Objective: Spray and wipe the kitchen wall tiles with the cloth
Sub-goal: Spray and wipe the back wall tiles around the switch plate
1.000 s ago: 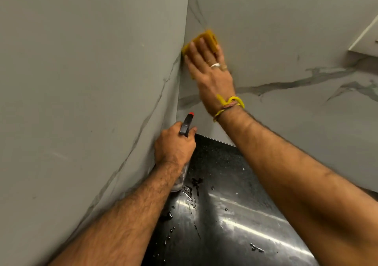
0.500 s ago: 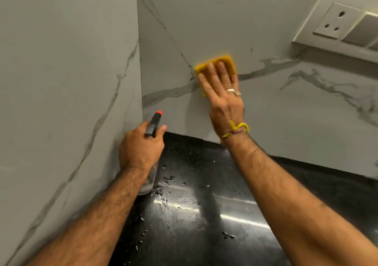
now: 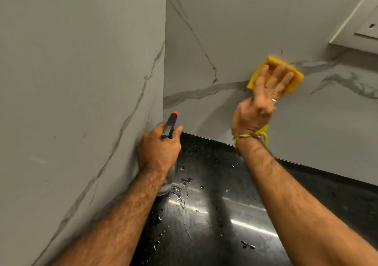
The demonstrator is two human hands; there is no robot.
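Grey veined marble walls (image 3: 81,81) meet above wet black countertop (image 3: 225,214).

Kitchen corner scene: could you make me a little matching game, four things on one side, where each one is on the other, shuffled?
Things:
1. yellow cloth
2. spray bottle
3. water drops
4. yellow thread

Places:
A. tied round the right wrist
B. on the black counter
C. pressed flat on the back wall tiles by the right hand
D. held in the left hand, near the corner

Pairs: 1-C, 2-D, 3-B, 4-A
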